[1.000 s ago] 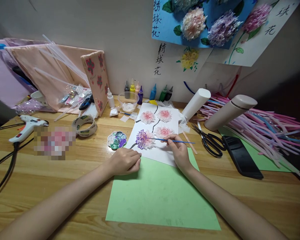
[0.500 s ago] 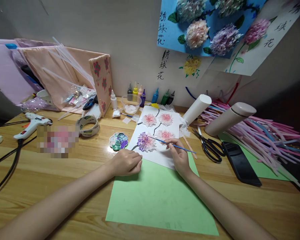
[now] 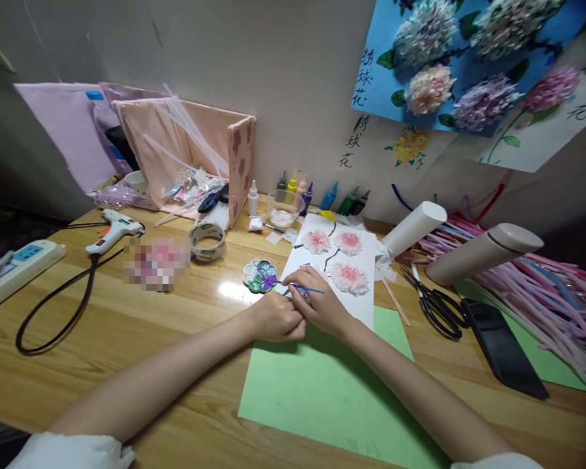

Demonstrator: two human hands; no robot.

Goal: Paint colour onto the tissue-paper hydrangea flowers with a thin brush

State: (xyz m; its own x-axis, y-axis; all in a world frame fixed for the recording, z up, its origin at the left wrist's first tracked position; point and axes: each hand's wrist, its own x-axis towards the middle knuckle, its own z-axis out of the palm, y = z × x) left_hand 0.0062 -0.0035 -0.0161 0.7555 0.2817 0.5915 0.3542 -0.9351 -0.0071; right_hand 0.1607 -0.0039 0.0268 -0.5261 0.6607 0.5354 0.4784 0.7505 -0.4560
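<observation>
My right hand [image 3: 320, 303] pinches a thin blue paintbrush [image 3: 306, 288], its tip at the purple paint on the right side of a flower-shaped palette [image 3: 254, 279]. The palette holds green and purple smears. My left hand [image 3: 277, 316] rests as a loose fist beside the palette, at the lower left of a white sheet [image 3: 366, 314]; nothing shows in it. Raised pink-and-white flowers [image 3: 349, 279] with painted black stems are on the sheet. The purple-tinted flower is mostly hidden behind my right hand. A green sheet [image 3: 322, 391] lies beneath.
Black-handled scissors [image 3: 439, 309] and a black phone [image 3: 505, 352] lie on the right, near two pale cylinders [image 3: 415, 228]. Left are a tape roll [image 3: 208, 242], a glue gun [image 3: 112, 231] and a power strip [image 3: 24, 267]. Paint bottles [image 3: 329, 195] line the wall.
My right hand has moved left with the paintbrush, from the purple-tinted flower to the palette, and now sits against my left hand. The camera view has turned left.
</observation>
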